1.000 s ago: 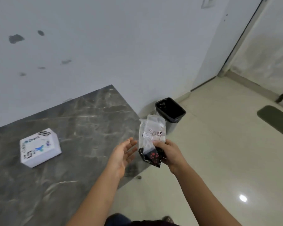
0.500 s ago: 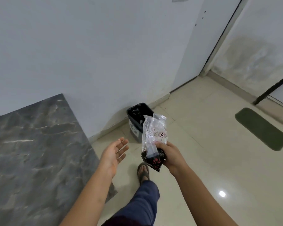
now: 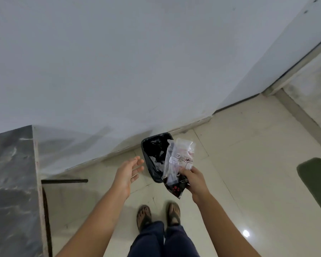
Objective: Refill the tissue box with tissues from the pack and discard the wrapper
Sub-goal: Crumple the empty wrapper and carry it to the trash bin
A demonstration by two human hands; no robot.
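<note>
My right hand (image 3: 194, 179) grips the empty clear plastic wrapper (image 3: 180, 160), which has a black and red printed lower end. The wrapper stands upright over the near right edge of a black bin (image 3: 152, 145) lined with a black bag, with some white scraps inside. My left hand (image 3: 128, 172) is open, palm up, fingers spread, just left of the bin and holding nothing. The tissue box is out of view.
The grey marble table (image 3: 11, 182) fills the left edge, with a dark metal leg below it. The bin stands on pale floor tiles against the white wall. A green mat (image 3: 315, 180) lies at the right. My feet in sandals (image 3: 158, 215) stand just before the bin.
I have turned right and stepped up to the bin. The tissue box and most of the table have left the view. The wrapper now hangs over the bin.
</note>
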